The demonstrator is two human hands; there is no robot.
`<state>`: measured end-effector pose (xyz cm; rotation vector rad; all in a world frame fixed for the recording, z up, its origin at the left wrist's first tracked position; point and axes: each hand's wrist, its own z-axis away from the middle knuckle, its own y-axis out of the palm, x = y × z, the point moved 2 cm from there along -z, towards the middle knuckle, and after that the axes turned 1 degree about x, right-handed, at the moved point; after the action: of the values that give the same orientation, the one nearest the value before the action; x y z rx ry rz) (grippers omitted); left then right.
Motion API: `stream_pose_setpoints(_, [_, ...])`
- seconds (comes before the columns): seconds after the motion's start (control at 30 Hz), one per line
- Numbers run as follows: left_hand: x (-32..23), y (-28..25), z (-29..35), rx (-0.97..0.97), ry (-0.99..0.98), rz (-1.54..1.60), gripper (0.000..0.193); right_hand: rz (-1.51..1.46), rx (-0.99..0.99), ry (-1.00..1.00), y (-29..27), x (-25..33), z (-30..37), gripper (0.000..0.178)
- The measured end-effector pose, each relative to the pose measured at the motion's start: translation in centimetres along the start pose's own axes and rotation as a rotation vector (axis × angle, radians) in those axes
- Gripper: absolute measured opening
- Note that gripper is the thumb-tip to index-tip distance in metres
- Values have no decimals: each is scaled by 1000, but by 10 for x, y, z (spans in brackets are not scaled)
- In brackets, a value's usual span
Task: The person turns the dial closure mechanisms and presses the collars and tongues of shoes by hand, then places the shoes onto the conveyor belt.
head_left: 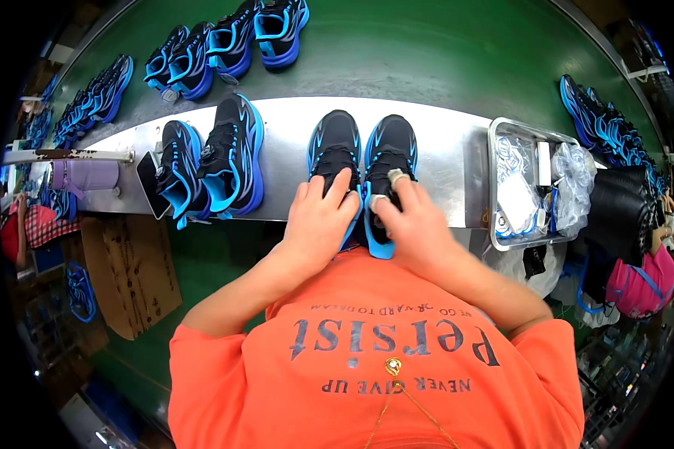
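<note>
Two black and blue sneakers stand side by side in front of me on a metal bench top (288, 150), toes pointing away. My left hand (318, 224) is closed over the opening of the left sneaker (335, 135), its fingertips on the lacing and tongue. On the right sneaker (392, 138), my right hand (419, 224) has thumb and fingers bent at the lacing and tongue. Pale covers wrap two of its fingertips. The heels are partly hidden by my hands and shirt. Left of them, another pair of sneakers (236, 150) sits near the bench's front edge.
A metal tray (493, 176) holding round tags and clear plastic bags is on the right. Beyond the bench runs a green surface (427, 60) with a row of sneakers (228, 45) and more at both sides. A cardboard box (131, 277) is lower left; other people sit at both sides.
</note>
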<state>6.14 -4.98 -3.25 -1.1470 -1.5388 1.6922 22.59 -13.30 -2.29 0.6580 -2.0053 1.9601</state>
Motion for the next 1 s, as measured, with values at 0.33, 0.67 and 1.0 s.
stream_pose_setpoints(0.33, [26,-32,-13,73,-148,418,32,-489,153,34,-36,-27,-10,37])
stream_pose_setpoints(0.67, [22,-10,-12,-234,-126,516,20,-326,-90,18,-13,-38,-15,30])
stream_pose_setpoints(1.0, [31,-19,-19,13,-123,661,18,-514,100,134,-29,-45,-27,31])
